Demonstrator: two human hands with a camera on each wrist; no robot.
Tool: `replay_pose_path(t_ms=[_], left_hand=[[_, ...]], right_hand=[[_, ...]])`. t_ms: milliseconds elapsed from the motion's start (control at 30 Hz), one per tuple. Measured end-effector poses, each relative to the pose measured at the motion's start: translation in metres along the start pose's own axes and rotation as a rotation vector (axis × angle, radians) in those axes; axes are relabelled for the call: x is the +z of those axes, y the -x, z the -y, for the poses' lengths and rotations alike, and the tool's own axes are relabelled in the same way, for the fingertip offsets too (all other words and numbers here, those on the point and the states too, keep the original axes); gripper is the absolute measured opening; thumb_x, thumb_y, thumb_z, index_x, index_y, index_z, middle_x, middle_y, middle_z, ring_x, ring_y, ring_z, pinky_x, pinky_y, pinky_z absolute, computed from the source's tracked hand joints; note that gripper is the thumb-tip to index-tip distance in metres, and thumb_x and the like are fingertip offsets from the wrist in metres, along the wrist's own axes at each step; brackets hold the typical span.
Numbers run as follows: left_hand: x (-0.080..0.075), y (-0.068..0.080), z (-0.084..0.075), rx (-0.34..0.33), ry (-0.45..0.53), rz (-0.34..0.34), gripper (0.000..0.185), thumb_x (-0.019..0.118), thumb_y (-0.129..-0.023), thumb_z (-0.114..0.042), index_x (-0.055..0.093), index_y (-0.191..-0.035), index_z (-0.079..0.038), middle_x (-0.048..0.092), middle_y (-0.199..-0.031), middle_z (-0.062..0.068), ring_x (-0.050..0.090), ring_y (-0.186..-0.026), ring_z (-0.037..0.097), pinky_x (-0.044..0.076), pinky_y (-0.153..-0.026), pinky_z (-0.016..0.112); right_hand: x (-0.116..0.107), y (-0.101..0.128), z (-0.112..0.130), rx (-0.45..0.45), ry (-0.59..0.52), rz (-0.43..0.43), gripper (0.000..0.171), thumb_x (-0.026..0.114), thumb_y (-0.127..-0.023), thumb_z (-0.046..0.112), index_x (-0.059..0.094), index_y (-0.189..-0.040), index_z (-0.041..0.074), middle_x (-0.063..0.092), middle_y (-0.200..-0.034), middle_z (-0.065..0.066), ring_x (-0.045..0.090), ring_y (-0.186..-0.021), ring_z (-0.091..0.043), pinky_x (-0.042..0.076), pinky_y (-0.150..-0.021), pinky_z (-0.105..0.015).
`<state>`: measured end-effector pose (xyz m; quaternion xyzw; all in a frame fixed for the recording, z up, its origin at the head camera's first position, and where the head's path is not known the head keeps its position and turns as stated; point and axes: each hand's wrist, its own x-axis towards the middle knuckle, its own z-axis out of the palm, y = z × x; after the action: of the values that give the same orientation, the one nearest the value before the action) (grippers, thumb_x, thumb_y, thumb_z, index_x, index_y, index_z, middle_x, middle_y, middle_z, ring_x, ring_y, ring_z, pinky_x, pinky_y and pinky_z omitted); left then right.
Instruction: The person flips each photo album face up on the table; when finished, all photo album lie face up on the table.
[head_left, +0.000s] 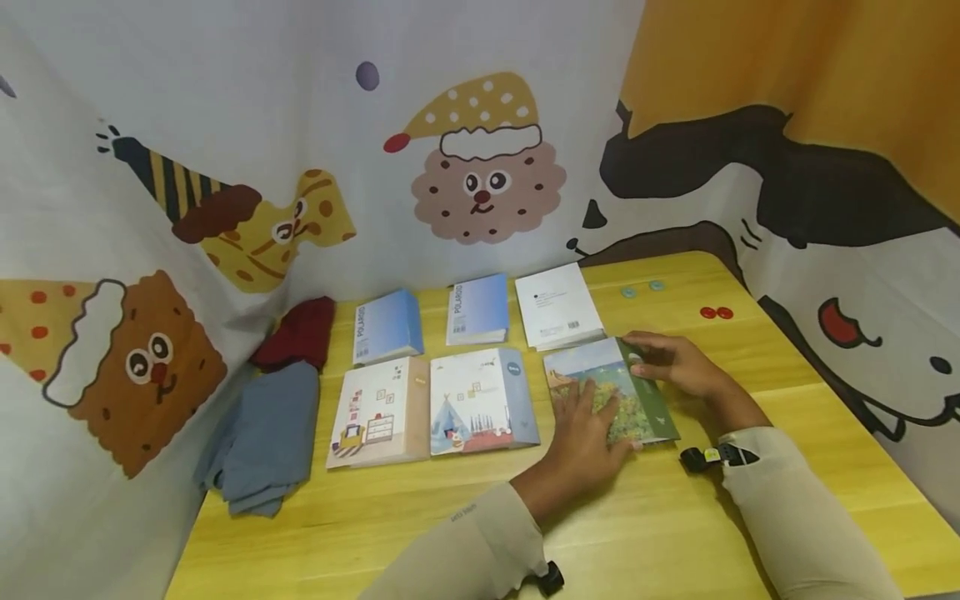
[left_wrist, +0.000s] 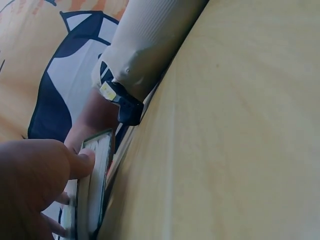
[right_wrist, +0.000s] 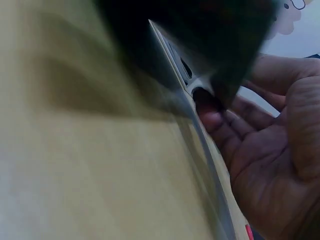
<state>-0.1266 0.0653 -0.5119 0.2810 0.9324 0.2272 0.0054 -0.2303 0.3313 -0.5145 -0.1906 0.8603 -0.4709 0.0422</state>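
Observation:
A small book [head_left: 633, 408] with a painted field and sea on its front lies on the yellow table, a green strip along its right side. My left hand [head_left: 585, 437] rests on the cover with its fingers spread. In the left wrist view, the left thumb [left_wrist: 82, 162] touches the edge of the book's pages [left_wrist: 97, 165]. My right hand [head_left: 678, 362] holds the green side near the upper right corner. A dark, blurred panel [right_wrist: 200, 35] fills the top of the right wrist view, beside the right hand [right_wrist: 270, 145].
Two illustrated books [head_left: 378, 417] lie to the left. Behind them stand blue books [head_left: 480, 310] and a white one [head_left: 558, 304]. Folded grey-blue cloth [head_left: 266, 433] and dark red cloth [head_left: 300, 333] lie far left. Red [head_left: 716, 313] and teal discs [head_left: 642, 288] lie back right. A printed curtain [head_left: 337, 125] borders the table.

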Motion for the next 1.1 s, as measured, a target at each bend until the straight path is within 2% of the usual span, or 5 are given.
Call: replay_pose_path(t_ms=[133,267,400,733,1100], left_hand=[[-0.001,0.001,0.000,0.003,0.041,0.015,0.076,0.051,-0.109,-0.066,0.036,-0.173,-0.025,0.026,-0.180,0.021,0.024,-0.168,0.045,0.036,-0.128,0.070],[-0.003,-0.001,0.001,0.018,0.060,0.025,0.077,0.051,-0.109,-0.065,0.029,-0.175,-0.030,0.024,-0.180,0.019,0.024,-0.168,0.043,0.037,-0.128,0.069],[-0.006,0.000,0.002,0.039,0.065,0.036,0.080,0.050,-0.110,-0.064,0.022,-0.176,-0.031,0.023,-0.180,0.017,0.024,-0.168,0.041,0.038,-0.129,0.066],[-0.021,-0.002,0.000,0.073,0.124,0.077,0.095,0.063,-0.107,-0.058,0.000,-0.176,-0.040,0.015,-0.183,0.015,0.023,-0.168,0.043,0.040,-0.128,0.064],[-0.039,-0.005,-0.003,0.115,0.204,0.165,0.105,0.065,-0.108,-0.046,-0.020,-0.169,-0.047,-0.001,-0.185,0.020,0.016,-0.170,0.045,0.053,-0.119,0.057]], right_hand=[[0.002,0.003,0.004,-0.025,-0.112,-0.017,0.062,0.076,-0.103,0.007,0.052,-0.158,-0.007,0.048,-0.162,-0.033,0.068,-0.116,0.001,0.063,-0.082,-0.020],[0.003,0.004,0.006,-0.006,-0.177,-0.019,0.062,0.073,-0.105,0.008,0.049,-0.160,-0.005,0.069,-0.141,0.003,0.076,-0.095,-0.006,0.067,-0.071,-0.033],[0.003,0.007,0.005,-0.004,-0.191,-0.023,0.060,0.070,-0.106,0.008,0.049,-0.161,-0.002,0.069,-0.132,0.027,0.077,-0.092,-0.008,0.066,-0.070,-0.032],[0.002,0.020,0.015,-0.050,-0.474,0.039,0.059,0.053,-0.114,0.004,0.037,-0.171,0.008,0.081,-0.119,0.006,0.083,-0.091,-0.016,0.069,-0.068,-0.040],[0.006,0.022,0.022,-0.348,-0.845,0.245,0.060,0.020,-0.119,0.003,0.005,-0.177,0.010,0.064,-0.157,-0.003,0.080,-0.117,-0.019,0.068,-0.082,-0.037]])
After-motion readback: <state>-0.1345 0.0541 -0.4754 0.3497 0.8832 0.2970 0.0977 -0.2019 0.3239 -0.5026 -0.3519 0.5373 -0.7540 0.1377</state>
